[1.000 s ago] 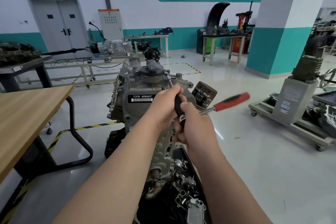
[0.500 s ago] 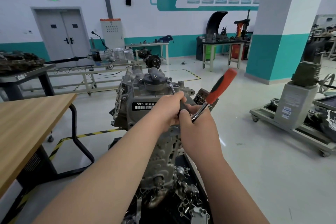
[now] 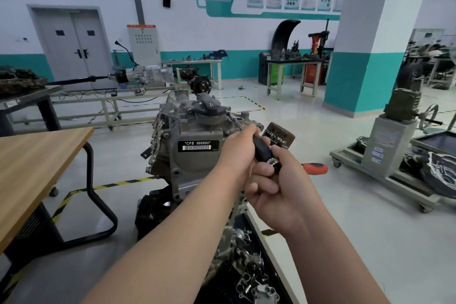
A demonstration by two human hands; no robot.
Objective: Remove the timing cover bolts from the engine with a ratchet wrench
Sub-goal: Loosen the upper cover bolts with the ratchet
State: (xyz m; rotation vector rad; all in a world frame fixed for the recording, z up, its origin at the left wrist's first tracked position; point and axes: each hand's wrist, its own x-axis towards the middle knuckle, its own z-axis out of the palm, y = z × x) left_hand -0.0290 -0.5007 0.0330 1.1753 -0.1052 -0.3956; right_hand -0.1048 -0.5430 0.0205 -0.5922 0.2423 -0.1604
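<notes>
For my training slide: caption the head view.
Left hand holds the extension bar; right hand grips the ratchet wrench at the engine.

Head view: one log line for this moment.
left hand: grips black extension | right hand: grips ratchet wrench, red handle pointing right | extension tip: on engine top, bolt unseen

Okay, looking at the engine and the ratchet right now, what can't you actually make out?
Head view only.
The bolt: too small to see where the black extension meets the engine.
Mid-handle of the ratchet wrench: hidden by the right hand.
Middle of the black extension: covered by the left hand.
Label on the oil filter: blurred.
</notes>
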